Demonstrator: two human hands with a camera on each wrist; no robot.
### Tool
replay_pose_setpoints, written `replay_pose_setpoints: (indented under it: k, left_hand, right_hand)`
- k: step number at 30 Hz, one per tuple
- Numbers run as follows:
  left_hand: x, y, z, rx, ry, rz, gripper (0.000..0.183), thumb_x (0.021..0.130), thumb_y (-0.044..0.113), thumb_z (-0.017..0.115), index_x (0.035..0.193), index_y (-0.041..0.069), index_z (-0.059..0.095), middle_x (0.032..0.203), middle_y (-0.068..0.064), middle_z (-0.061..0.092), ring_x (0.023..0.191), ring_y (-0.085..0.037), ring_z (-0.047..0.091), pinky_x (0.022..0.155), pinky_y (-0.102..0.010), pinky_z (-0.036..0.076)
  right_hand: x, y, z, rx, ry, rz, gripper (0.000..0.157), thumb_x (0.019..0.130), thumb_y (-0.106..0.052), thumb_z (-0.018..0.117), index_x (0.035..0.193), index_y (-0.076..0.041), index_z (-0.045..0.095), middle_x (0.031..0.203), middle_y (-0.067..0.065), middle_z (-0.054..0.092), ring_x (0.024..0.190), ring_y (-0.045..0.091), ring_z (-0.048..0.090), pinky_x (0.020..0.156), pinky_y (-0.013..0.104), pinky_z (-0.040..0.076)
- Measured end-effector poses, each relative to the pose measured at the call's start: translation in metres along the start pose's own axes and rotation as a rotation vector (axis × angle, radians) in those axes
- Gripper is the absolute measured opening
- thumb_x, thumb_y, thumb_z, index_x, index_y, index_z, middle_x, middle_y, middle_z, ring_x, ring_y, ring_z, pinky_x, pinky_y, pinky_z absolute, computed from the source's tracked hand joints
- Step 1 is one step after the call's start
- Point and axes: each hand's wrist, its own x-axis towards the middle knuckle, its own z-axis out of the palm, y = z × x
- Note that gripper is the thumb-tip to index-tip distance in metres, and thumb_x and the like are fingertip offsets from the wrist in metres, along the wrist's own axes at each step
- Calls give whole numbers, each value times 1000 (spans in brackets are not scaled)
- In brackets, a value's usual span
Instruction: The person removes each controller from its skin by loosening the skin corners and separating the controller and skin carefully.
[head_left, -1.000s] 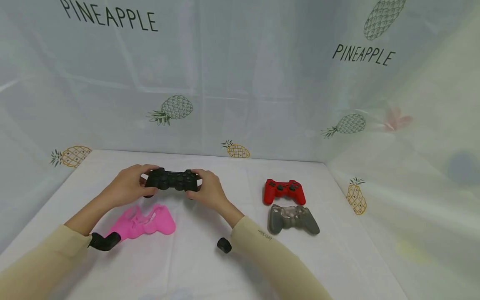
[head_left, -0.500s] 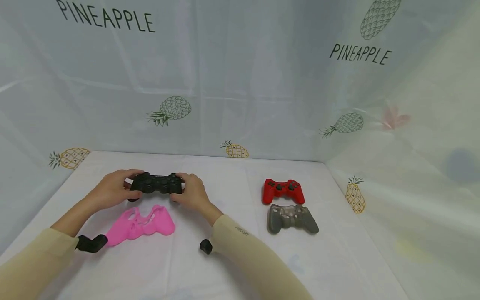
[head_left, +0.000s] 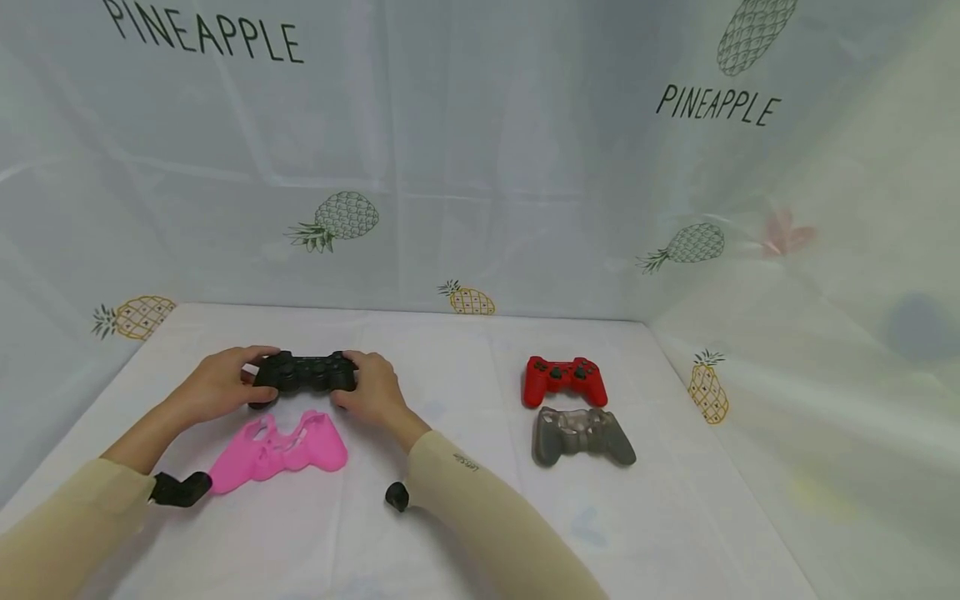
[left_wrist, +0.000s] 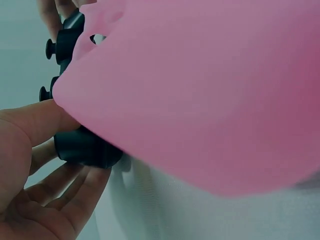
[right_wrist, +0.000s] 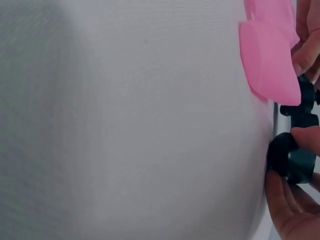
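Note:
A black game controller point(head_left: 306, 373) is at the back left of the white table, gripped at both ends. My left hand point(head_left: 219, 385) holds its left grip with thumb and fingers; my right hand point(head_left: 375, 388) holds the right one. In the left wrist view, the left thumb lies on the controller point(left_wrist: 82, 145) and the fingers are underneath. The right wrist view shows the right hand point(right_wrist: 300, 215) around the other end, low by the cloth. Just in front lies a pink silicone controller cover point(head_left: 281, 450), which hides part of the controller in the left wrist view.
To the right lie a red game controller point(head_left: 564, 380) and, just in front of it, a grey translucent controller cover point(head_left: 581, 437). A pineapple-print curtain point(head_left: 480, 167) hangs behind the table. Black wrist cameras point(head_left: 182, 490) stick out near both cuffs.
Both hands have carried the black controller to the left and slightly down toward the table. The pink cover, red controller and grey cover have stayed in place.

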Motion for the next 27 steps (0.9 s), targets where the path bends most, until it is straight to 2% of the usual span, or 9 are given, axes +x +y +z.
replay_pose_setpoints:
  k: [5,11,17,20,25,27]
  left_hand:
    - [-1,0,-1,5,-14,-12,74,90,24,85,148,-5,51,132,-40,57,108,-51,66,72,-46,61]
    - [-3,-1,-4,0,-31,-33,74,91,24,84,149,-5,49,134,-41,54,109,-53,65,72,-47,61]
    - [-3,-3,-4,-11,-44,-20,76,92,25,84,151,-6,47,135,-42,53,110,-54,65,75,-49,62]
    - [-2,-6,-2,-11,-51,2,78,92,26,84,152,-5,46,136,-42,53,111,-54,65,76,-51,62]
    - [-7,-8,-6,0,-48,36,79,94,28,81,154,-4,42,138,-40,56,115,-53,66,79,-53,62]
    - [-11,-6,-11,18,-26,58,77,96,30,80,155,-5,42,138,-39,57,116,-53,66,81,-56,61]
  right_hand:
    - [0,-2,0,5,-7,14,64,90,-26,85,150,-20,62,124,3,67,106,8,58,91,22,49]
    - [1,-2,2,-20,-15,-16,65,92,-29,85,151,-19,60,128,5,67,108,10,58,91,22,47]
    - [-1,1,3,-59,-39,-28,66,95,-32,81,155,-20,56,134,5,66,116,12,59,97,24,48]
    - [-4,2,-4,-61,-74,-20,65,97,-30,77,157,-19,53,138,5,65,119,12,61,98,24,49]
    - [-12,9,-30,-11,-124,-43,65,98,-21,75,158,-11,51,140,10,66,97,10,65,86,21,52]
    - [-17,15,-45,5,-135,-63,65,98,-18,74,158,-9,50,141,11,66,95,11,66,84,21,52]
